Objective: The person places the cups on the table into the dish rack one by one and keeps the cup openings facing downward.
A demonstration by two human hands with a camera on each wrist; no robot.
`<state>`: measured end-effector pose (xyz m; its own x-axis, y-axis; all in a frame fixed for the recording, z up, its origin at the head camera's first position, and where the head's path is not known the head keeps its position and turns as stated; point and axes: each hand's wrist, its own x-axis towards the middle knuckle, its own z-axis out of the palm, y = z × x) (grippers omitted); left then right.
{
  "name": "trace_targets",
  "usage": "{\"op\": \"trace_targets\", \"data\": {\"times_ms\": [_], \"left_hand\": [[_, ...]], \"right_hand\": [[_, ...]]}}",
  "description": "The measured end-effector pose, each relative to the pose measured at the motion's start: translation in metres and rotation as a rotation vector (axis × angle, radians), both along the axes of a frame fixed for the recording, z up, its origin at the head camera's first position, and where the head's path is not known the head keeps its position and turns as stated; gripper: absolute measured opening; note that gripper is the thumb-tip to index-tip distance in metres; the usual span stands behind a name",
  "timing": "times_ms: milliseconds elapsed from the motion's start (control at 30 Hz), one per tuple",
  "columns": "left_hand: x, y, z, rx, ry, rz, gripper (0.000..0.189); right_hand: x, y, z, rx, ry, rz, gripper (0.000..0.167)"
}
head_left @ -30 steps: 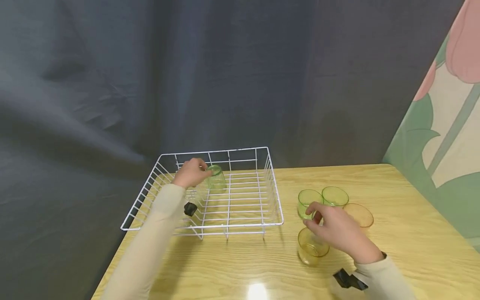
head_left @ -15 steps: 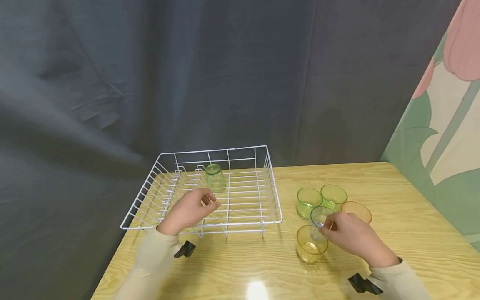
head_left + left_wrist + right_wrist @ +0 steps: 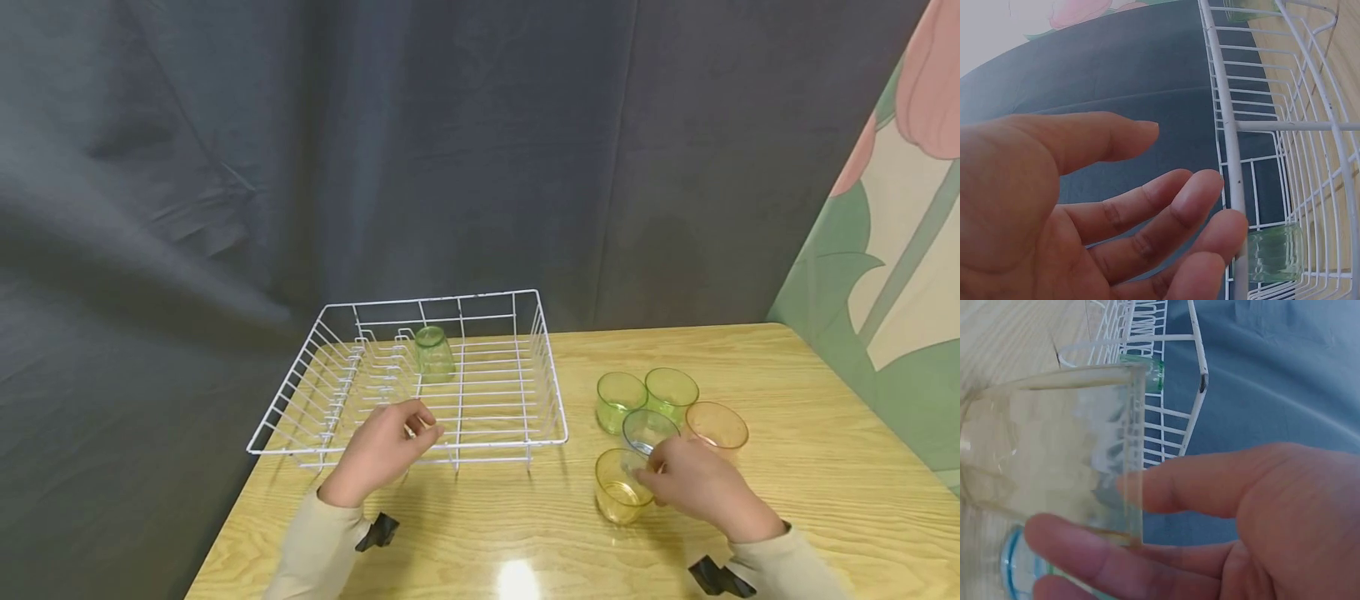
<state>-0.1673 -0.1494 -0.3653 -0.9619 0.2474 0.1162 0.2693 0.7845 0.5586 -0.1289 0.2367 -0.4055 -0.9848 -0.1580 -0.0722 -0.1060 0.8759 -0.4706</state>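
Note:
A yellow glass (image 3: 619, 500) stands upright on the table, and my right hand (image 3: 701, 483) holds it at its near right rim. In the right wrist view the thumb (image 3: 1172, 487) shows partly through the glass wall, with the fingers (image 3: 1079, 550) on the outside. Beside it are a bluish clear glass (image 3: 637, 423), two green glasses (image 3: 611, 408) and an orange one (image 3: 717, 423). My left hand (image 3: 386, 446) hovers at the front rail of a white wire dish rack (image 3: 487, 450), its fingers loosely bent around nothing. Inside the rack, a green glass (image 3: 435, 358) stands upside down.
The light wood table (image 3: 480, 533) extends in front of and to the right of the rack. Behind it hangs a dark curtain (image 3: 480, 150). A wall with painted flowers (image 3: 892, 250) borders the right side.
My left hand has left the upside-down green glass in the rack and drawn back to the front rail. The right hand has moved down onto the yellow glass's rim.

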Motion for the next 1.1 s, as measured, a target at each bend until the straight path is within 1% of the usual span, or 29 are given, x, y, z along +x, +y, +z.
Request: {"op": "trace_targets", "data": {"times_ms": [100, 233, 300, 367, 433, 567, 767, 867, 1000, 1100], "left_hand": [[0.000, 0.000, -0.003, 0.009, 0.003, 0.008, 0.009], [0.000, 0.002, -0.006, -0.006, 0.026, 0.015, 0.011], [0.000, 0.003, -0.006, -0.016, 0.041, 0.016, 0.012], [0.000, 0.004, -0.006, -0.025, 0.046, 0.017, 0.013], [0.000, 0.004, -0.006, -0.027, 0.054, 0.017, 0.013], [0.000, 0.005, -0.005, -0.030, 0.068, 0.023, 0.011], [0.000, 0.006, -0.005, -0.037, 0.094, 0.033, 0.010], [0.001, 0.007, -0.005, -0.022, 0.092, 0.036, 0.010], [0.005, 0.010, -0.005, 0.002, 0.061, 0.029, 0.010], [0.008, 0.012, -0.006, 0.000, 0.059, 0.012, 0.011]], "right_hand": [[-0.001, -0.004, -0.002, -0.013, -0.026, -0.001, 0.017], [-0.002, -0.009, -0.006, -0.073, -0.107, -0.004, 0.012], [-0.002, -0.010, -0.008, -0.106, -0.130, 0.006, 0.016], [-0.003, -0.011, -0.010, -0.130, -0.143, 0.012, 0.024], [-0.004, -0.010, -0.011, -0.144, -0.146, 0.017, 0.030], [-0.006, -0.010, -0.010, -0.148, -0.149, 0.027, 0.032], [-0.008, -0.008, -0.003, -0.117, -0.125, 0.026, 0.031], [-0.007, -0.007, 0.000, -0.108, -0.073, 0.020, 0.030], [-0.005, -0.004, 0.006, -0.103, 0.004, 0.004, 0.028], [-0.003, -0.003, 0.012, -0.118, 0.032, -0.011, 0.030]]}}
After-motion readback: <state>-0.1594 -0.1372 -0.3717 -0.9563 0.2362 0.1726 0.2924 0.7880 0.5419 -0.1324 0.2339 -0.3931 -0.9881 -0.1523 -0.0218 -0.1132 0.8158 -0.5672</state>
